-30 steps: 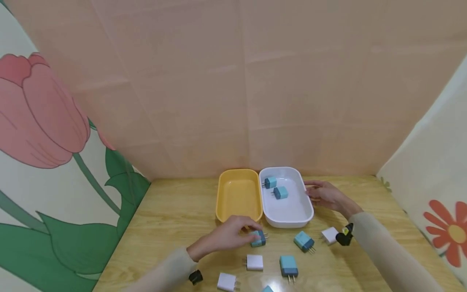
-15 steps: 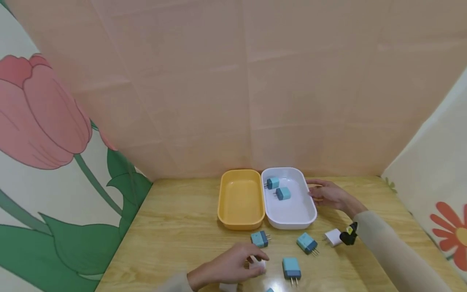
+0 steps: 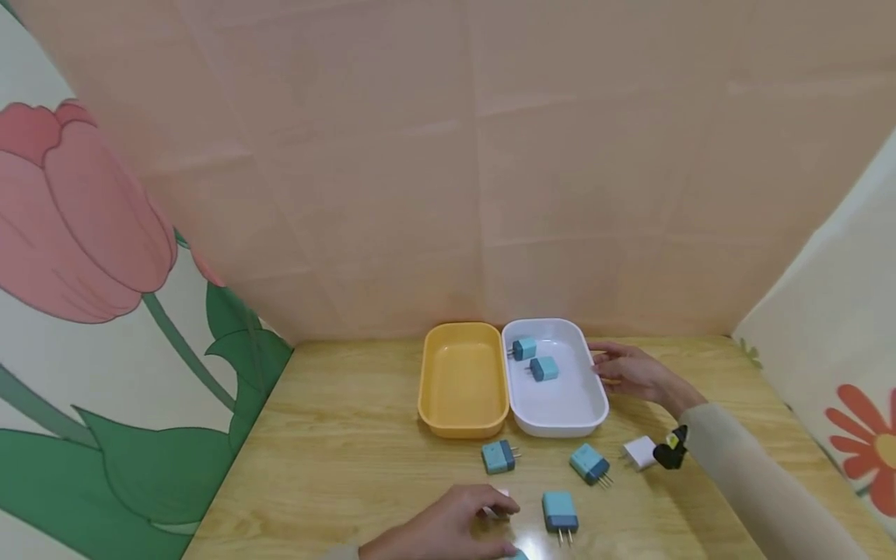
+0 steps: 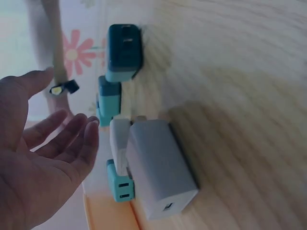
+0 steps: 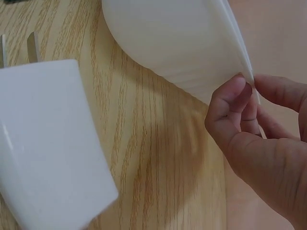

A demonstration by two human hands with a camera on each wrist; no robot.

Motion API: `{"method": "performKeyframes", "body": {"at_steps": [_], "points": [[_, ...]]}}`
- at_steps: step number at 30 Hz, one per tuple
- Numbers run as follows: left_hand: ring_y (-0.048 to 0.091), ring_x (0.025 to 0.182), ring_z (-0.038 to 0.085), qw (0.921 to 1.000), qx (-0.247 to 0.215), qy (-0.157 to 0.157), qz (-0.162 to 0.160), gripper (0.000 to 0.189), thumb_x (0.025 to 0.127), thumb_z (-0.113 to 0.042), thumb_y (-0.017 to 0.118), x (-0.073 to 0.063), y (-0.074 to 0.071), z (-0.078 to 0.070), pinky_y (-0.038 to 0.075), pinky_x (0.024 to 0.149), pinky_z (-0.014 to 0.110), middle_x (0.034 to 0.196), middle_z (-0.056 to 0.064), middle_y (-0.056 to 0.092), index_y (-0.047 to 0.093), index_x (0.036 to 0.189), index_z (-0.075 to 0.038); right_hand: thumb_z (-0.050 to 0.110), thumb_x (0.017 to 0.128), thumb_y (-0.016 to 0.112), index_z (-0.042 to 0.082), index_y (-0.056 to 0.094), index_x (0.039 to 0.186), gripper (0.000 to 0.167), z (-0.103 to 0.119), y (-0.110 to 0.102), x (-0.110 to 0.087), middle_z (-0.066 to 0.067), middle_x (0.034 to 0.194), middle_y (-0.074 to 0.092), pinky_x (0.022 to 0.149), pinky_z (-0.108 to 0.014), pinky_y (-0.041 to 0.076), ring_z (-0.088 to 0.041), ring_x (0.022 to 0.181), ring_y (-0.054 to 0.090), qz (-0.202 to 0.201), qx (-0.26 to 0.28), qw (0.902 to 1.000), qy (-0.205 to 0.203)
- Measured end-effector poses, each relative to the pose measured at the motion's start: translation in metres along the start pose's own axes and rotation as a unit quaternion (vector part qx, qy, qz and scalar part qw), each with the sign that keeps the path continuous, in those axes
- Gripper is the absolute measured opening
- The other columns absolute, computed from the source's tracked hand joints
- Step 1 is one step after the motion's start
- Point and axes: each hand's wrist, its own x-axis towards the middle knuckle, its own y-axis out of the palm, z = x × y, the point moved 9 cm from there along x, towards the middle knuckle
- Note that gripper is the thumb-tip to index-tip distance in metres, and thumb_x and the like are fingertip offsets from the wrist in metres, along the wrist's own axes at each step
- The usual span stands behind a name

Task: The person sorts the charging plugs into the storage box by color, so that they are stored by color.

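My left hand (image 3: 448,529) hovers low at the front of the table, fingers loosely bent and nothing between them, as the left wrist view confirms. It partly covers a white charger plug (image 4: 120,141); a larger-looking white charger plug (image 4: 160,163) lies beside it. In the head view, the thumb is close to a blue charger plug (image 3: 519,555) at the bottom edge; contact cannot be told. My right hand (image 3: 637,375) pinches the right rim of the white tray (image 3: 560,404) between thumb and fingers. Two blue charger plugs (image 3: 544,369) lie inside that tray.
A yellow tray (image 3: 464,389) stands against the white tray's left side. On the wooden table in front lie more blue charger plugs (image 3: 498,457) and a white charger plug (image 3: 638,453) under my right wrist. A cloth backdrop (image 3: 392,194) rises behind the trays.
My left hand has moved from the blue charger plug before the trays toward the table's front, over the white charger plug. My right hand keeps its hold on the white tray.
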Motion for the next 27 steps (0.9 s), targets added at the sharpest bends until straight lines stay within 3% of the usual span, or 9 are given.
{"method": "performKeyframes", "body": {"at_steps": [4, 10, 14, 21, 25, 27], "points": [[0.060, 0.121, -0.005, 0.9996, 0.009, -0.014, 0.023, 0.043, 0.100, -0.034, 0.073, -0.001, 0.008, 0.006, 0.053, 0.103, 0.022, 0.136, -0.014, 0.067, 0.063, 0.141, -0.024, 0.009, 0.106, 0.059, 0.005, 0.019, 0.166, 0.072, 0.002, 0.000, 0.000, 0.002, 0.112, 0.060, 0.088, -0.031, 0.058, -0.013, 0.098, 0.060, 0.004, -0.005, 1.0000, -0.003], [0.056, 0.117, -0.009, 0.9954, 0.006, -0.064, 0.071, 0.048, 0.095, -0.036, 0.079, -0.001, 0.023, 0.023, 0.052, 0.103, 0.021, 0.135, -0.023, 0.064, 0.062, 0.140, -0.035, 0.009, 0.107, 0.058, 0.004, 0.020, 0.166, 0.070, 0.002, 0.002, -0.001, 0.002, 0.113, 0.060, 0.088, -0.032, 0.058, -0.013, 0.097, 0.061, 0.006, -0.010, 0.9999, -0.004], [0.055, 0.122, -0.011, 0.9947, 0.036, -0.042, 0.087, 0.049, 0.097, -0.035, 0.077, 0.001, 0.029, 0.028, 0.050, 0.106, 0.019, 0.139, -0.022, 0.063, 0.061, 0.143, -0.032, 0.007, 0.106, 0.058, 0.002, 0.020, 0.165, 0.070, 0.002, 0.004, -0.002, 0.002, 0.113, 0.061, 0.088, -0.033, 0.059, -0.013, 0.097, 0.062, 0.012, -0.007, 0.9999, -0.006], [0.056, 0.120, -0.011, 0.9934, -0.006, -0.027, 0.112, 0.043, 0.099, -0.033, 0.074, 0.005, 0.037, 0.037, 0.048, 0.108, 0.018, 0.137, -0.023, 0.065, 0.063, 0.141, -0.033, 0.008, 0.106, 0.058, 0.002, 0.020, 0.165, 0.070, 0.006, 0.004, -0.001, 0.002, 0.113, 0.061, 0.088, -0.032, 0.058, -0.012, 0.098, 0.062, 0.005, -0.024, 0.9996, -0.010], [0.058, 0.119, -0.011, 0.9937, 0.001, 0.008, 0.112, 0.043, 0.100, -0.030, 0.073, 0.007, 0.037, 0.035, 0.048, 0.106, 0.016, 0.136, -0.021, 0.066, 0.063, 0.142, -0.029, 0.007, 0.106, 0.058, 0.001, 0.021, 0.165, 0.070, 0.006, 0.004, -0.001, 0.001, 0.113, 0.062, 0.088, -0.031, 0.058, -0.012, 0.098, 0.063, 0.003, -0.021, 0.9997, -0.009], [0.058, 0.121, -0.010, 0.9914, 0.058, 0.054, 0.104, 0.044, 0.100, -0.029, 0.073, 0.009, 0.037, 0.028, 0.047, 0.107, 0.014, 0.136, -0.017, 0.069, 0.064, 0.143, -0.026, 0.007, 0.106, 0.058, 0.001, 0.021, 0.165, 0.070, 0.004, 0.003, -0.002, 0.001, 0.112, 0.061, 0.088, -0.031, 0.058, -0.012, 0.098, 0.063, 0.002, -0.021, 0.9998, -0.008]]}}
